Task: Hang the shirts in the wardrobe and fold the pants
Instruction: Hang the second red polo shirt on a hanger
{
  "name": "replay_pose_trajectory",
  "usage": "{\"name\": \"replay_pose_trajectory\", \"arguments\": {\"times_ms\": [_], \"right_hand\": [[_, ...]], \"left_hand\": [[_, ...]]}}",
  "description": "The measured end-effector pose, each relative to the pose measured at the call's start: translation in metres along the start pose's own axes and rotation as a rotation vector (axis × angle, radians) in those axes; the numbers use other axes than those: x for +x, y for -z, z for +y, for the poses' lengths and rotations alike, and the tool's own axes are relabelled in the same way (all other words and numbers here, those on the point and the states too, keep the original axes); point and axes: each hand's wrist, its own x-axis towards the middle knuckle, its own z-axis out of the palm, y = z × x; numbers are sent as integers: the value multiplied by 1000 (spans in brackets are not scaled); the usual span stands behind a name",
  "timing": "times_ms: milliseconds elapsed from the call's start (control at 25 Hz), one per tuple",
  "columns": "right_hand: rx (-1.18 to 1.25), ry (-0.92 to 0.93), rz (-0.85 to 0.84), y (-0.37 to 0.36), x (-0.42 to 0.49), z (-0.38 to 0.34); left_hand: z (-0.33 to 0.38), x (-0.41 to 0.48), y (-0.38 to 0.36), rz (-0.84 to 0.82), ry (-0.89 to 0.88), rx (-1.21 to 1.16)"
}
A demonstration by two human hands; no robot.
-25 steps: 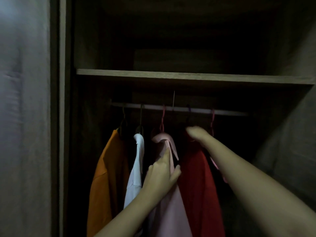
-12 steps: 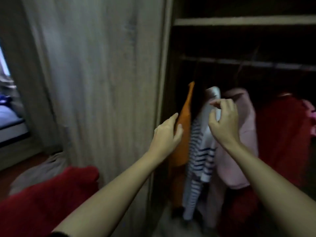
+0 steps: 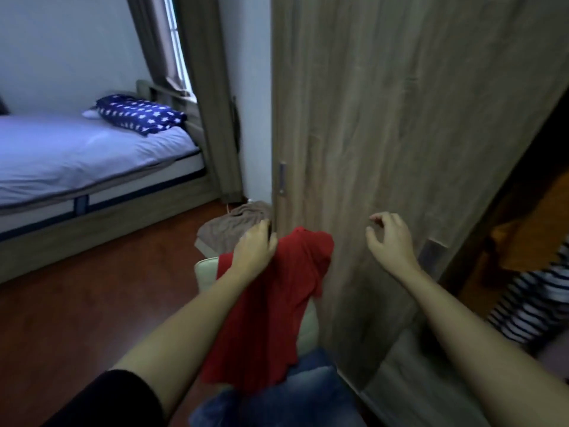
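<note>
A red shirt (image 3: 277, 303) lies draped over a cream seat (image 3: 205, 269) in front of the wardrobe door (image 3: 385, 118). My left hand (image 3: 255, 248) sits on the shirt's top left edge, fingers curled over the fabric. My right hand (image 3: 389, 238) hovers to the right before the door, fingers loosely apart and holding nothing. Blue jeans (image 3: 292, 396) lie under the red shirt. A brown garment (image 3: 234, 223) is heaped behind it. Inside the wardrobe at far right hang a striped shirt (image 3: 535, 297) and an orange shirt (image 3: 535, 229).
A bed (image 3: 77, 155) with a star-patterned blue pillow (image 3: 141, 114) stands at the left, by a curtained window (image 3: 175, 41). Red-brown wooden floor (image 3: 92, 303) lies between the bed and the seat. The wardrobe door has a small handle (image 3: 281, 178).
My view swung left, from the wardrobe rail to the room. Both hands left the hanging shirts and dropped; the left hand now rests on the red shirt.
</note>
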Motion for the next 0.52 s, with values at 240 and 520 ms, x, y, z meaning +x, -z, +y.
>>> {"name": "replay_pose_trajectory", "arguments": {"times_ms": [240, 520], "right_hand": [[66, -185, -311, -108, 20, -43], [265, -774, -337, -206, 34, -80]], "left_hand": [[-96, 7, 7, -164, 70, 97], [-115, -18, -41, 2, -141, 390]]}}
